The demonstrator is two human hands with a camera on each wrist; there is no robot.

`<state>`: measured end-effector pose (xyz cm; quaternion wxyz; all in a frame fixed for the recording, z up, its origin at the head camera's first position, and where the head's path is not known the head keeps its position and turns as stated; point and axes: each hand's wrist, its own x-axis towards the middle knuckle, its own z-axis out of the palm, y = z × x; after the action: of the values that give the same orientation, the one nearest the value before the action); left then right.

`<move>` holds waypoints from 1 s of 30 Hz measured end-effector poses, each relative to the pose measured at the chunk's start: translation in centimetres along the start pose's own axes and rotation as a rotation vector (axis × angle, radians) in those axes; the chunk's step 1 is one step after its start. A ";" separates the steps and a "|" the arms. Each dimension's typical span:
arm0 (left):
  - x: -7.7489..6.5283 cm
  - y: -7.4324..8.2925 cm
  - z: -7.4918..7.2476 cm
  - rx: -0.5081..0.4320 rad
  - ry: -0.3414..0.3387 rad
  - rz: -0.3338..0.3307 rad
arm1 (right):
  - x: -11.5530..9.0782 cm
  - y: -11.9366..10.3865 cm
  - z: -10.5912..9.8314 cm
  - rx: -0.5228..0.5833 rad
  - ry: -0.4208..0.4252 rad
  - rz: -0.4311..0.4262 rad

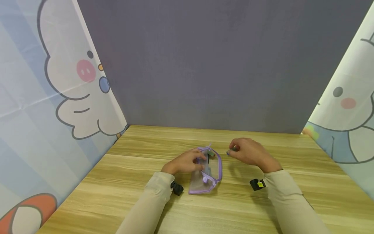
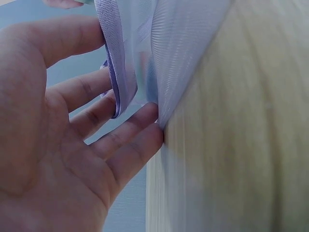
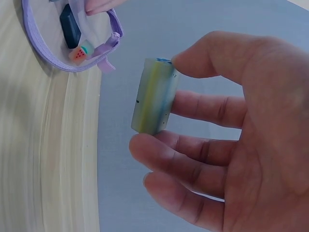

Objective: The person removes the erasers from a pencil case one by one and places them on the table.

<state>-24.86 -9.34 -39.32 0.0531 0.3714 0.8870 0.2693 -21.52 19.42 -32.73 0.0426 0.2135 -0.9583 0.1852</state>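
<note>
A mesh pouch with purple trim [image 1: 220,167] lies on the table with its mouth spread wide. My left hand [image 1: 187,161] holds the pouch at its near-left rim; in the left wrist view the thumb and fingers are about the purple edging [image 2: 116,53]. To the right of the pouch and above the table, my right hand [image 1: 248,152] pinches a small block-shaped eraser [image 3: 154,96] with yellow and blue stripes, between thumb and fingertips. Inside the pouch are a dark oblong piece [image 3: 70,26] and a small watermelon-patterned piece [image 3: 79,53].
The wood-grain table [image 1: 117,201] runs back to a grey panel [image 1: 204,65]. Cartoon-printed curtains hang at the left [image 1: 26,81] and right [image 1: 344,117]. Black cameras are strapped at the left wrist [image 1: 176,188] and right wrist [image 1: 257,184].
</note>
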 end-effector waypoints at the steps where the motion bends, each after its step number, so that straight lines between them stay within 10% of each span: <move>1: 0.0 0.0 0.0 -0.002 0.001 -0.003 | 0.0 0.0 0.0 -0.003 0.001 0.002; 30: 0.1 -0.1 0.2 -0.009 0.004 -0.028 | 0.1 1.4 -0.4 0.006 -0.021 0.051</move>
<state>-24.93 -9.26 -39.50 0.0570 0.3582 0.8909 0.2733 -22.22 20.71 -32.77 0.0270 0.1909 -0.9633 0.1868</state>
